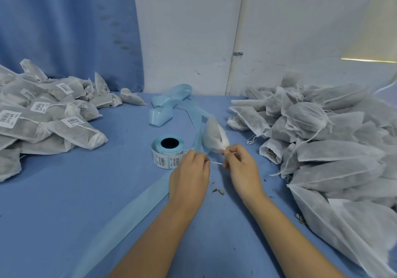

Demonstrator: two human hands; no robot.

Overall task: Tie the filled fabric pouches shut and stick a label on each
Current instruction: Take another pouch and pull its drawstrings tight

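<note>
the left hand [189, 170] and the right hand [242, 168] meet above the middle of the blue cloth-covered surface [75, 191]. each grip is pinched narrow on the thin white drawstring [216, 163] of a small white non-woven fabric pouch [213, 133] filled with grey-green matter. the pouch stands tilted, neck down at the right hand's fingertips, its body rising toward the far edge. the short run of string between the two hands looks taut; whether a knot sits at the neck is too small to tell.

just left of the left hand stands a pale blue roll of white barcode labels [168, 151], core upward. a bare pale blue backing strip [171, 103] coils near the far edge, and one length runs under the left forearm toward the near edge.

a heap of labelled, tied pouches [43, 114] fills the far left corner and the left edge. a larger heap of unlabelled pouches [322, 138] banks along the right edge down to the near right corner. open surface lies between the heaps, widest toward the near left corner. dry leaf scraps [218, 191] lie between the wrists.
</note>
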